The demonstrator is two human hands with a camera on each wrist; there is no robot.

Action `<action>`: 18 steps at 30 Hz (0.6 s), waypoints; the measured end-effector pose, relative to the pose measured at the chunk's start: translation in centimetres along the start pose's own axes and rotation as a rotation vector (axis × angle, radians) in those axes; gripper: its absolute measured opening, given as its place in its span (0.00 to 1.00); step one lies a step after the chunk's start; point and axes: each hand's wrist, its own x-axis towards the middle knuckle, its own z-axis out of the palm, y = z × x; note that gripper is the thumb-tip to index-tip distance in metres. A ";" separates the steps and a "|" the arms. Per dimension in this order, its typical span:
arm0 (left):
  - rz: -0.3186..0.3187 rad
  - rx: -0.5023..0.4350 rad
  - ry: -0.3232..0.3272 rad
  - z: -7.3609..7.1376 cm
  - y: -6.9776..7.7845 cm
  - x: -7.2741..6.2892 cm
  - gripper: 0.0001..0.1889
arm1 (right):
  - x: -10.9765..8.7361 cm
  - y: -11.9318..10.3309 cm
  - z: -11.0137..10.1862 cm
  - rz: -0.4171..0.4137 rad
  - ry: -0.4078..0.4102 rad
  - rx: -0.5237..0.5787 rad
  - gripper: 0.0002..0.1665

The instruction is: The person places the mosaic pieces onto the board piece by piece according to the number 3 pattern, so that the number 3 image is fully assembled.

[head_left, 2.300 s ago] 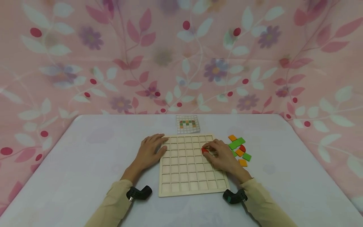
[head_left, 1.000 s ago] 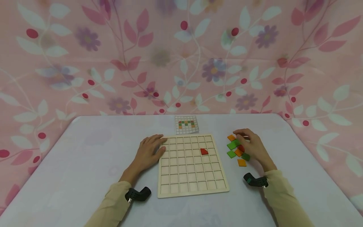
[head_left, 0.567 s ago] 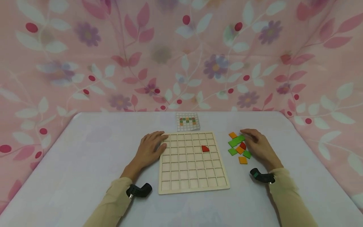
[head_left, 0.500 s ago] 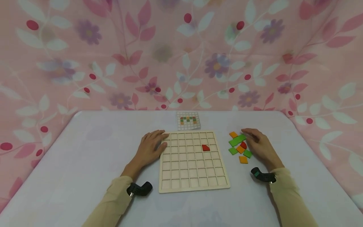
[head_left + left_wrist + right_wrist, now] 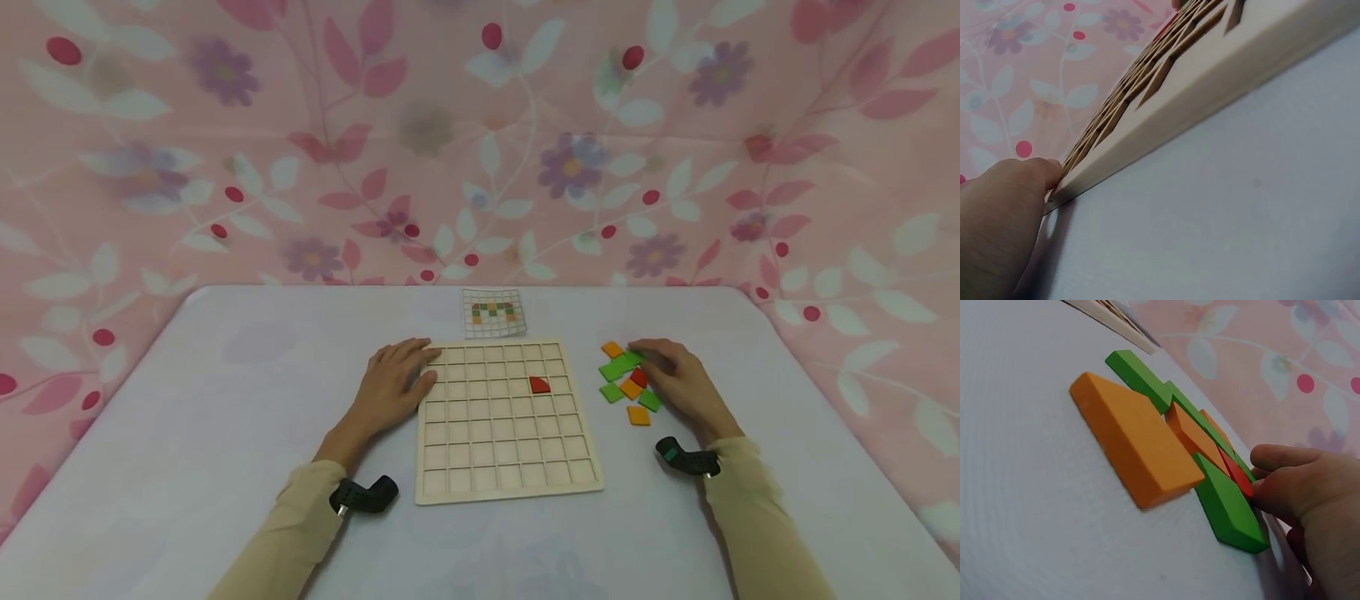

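A wooden grid board (image 5: 487, 454) lies in the middle of the table, one red quarter-round tile (image 5: 539, 385) in a cell at its upper right. My left hand (image 5: 390, 387) rests along the board's left edge, fingers extended over the far corner; the left wrist view shows the thumb (image 5: 1050, 172) at the edge. To the right of the board, my right hand (image 5: 682, 383) reaches over a small group of tiles. In the right wrist view its thumb is right at another red tile (image 5: 1237, 474), beside a green tile (image 5: 1232, 509).
Orange tiles (image 5: 639, 416) and green tiles (image 5: 612, 392) lie loosely grouped right of the board. Behind the board lies a card (image 5: 493, 315) printed with a coloured grid pattern. A floral cloth (image 5: 480, 167) hangs at the table's far edge.
My right hand has let go of the red tile in the board cell and moved right to the loose tiles, lately shifting slightly left over them. My left hand has stayed at the board.
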 end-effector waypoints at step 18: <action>0.044 -0.068 0.023 0.5 -1.9 2.2 0.16 | -0.5 0.1 0.7 0.053 0.139 -0.003 0.20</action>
